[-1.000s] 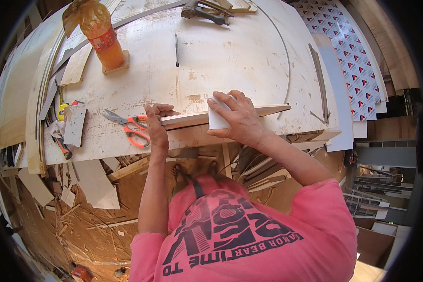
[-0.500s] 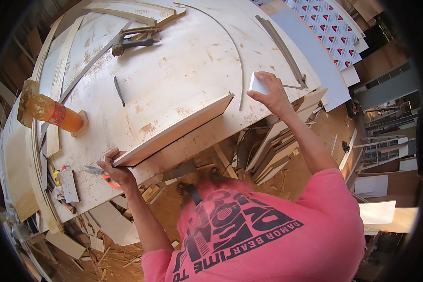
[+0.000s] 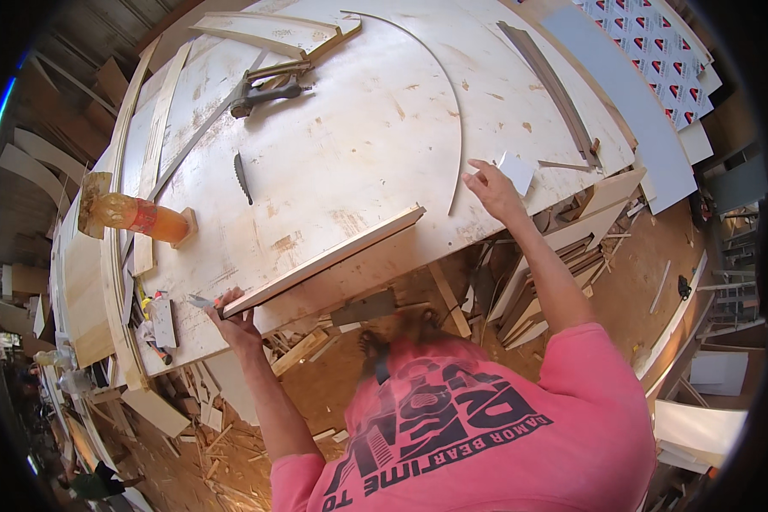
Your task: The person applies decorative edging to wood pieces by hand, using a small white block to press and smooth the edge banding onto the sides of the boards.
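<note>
My left hand (image 3: 242, 328) is closed around the near left end of a long narrow wooden board (image 3: 333, 256), which stands on edge along the front of the worktable (image 3: 350, 162). Snips with open blades (image 3: 198, 301) lie right by those fingers, partly hidden. Over the table's right side, my right hand (image 3: 497, 194) is open with its fingers stretched out. A small white block (image 3: 518, 173) rests on the tabletop just beyond that hand's knuckles; whether they touch I cannot tell.
A nail gun (image 3: 269, 94), a dark saw blade (image 3: 243, 177) and a bottle of orange liquid (image 3: 149, 219) lie on the table. A thin curved strip (image 3: 454, 102) and dark strips (image 3: 546, 85) are farther right. Wood offcuts (image 3: 563, 256) lean below the front edge.
My right hand has let go of the white block, which now sits on the table. The board has tipped somewhat, with my left hand still on its end. The whole view has shifted.
</note>
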Available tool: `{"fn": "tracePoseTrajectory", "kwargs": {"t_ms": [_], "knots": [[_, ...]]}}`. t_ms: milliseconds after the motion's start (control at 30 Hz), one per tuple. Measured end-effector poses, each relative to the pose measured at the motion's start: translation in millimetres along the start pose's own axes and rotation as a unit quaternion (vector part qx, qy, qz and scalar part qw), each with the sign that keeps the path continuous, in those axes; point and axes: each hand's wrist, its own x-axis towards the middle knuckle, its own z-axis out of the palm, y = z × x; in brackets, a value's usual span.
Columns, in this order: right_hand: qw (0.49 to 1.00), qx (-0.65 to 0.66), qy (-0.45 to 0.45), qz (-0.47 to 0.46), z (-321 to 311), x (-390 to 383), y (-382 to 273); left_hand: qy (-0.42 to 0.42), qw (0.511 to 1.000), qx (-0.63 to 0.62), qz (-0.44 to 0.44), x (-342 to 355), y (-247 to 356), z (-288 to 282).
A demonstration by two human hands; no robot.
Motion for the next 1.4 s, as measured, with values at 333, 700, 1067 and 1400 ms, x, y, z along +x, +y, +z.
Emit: {"fn": "tracePoseTrajectory", "kwargs": {"t_ms": [333,700,1067,1400], "knots": [[0.820,0.525,-0.177,0.146,75.8,-68.7,-59.2,-0.278,0.958,-0.006,-0.070,3.1,1.0,-53.4],[0.770,0.612,0.070,0.165,32.9,-279.9,-55.3,-0.551,0.830,0.063,-0.050,-26.8,33.3,72.8],[0.725,0.439,0.437,0.300,-67.9,-543.7,66.8,-0.636,0.642,0.409,0.126,-162.8,-88.7,195.8],[0.672,0.116,0.450,0.577,27.3,-557.7,357.8,-0.473,0.553,0.592,0.346,-150.8,-169.8,209.7]]}}
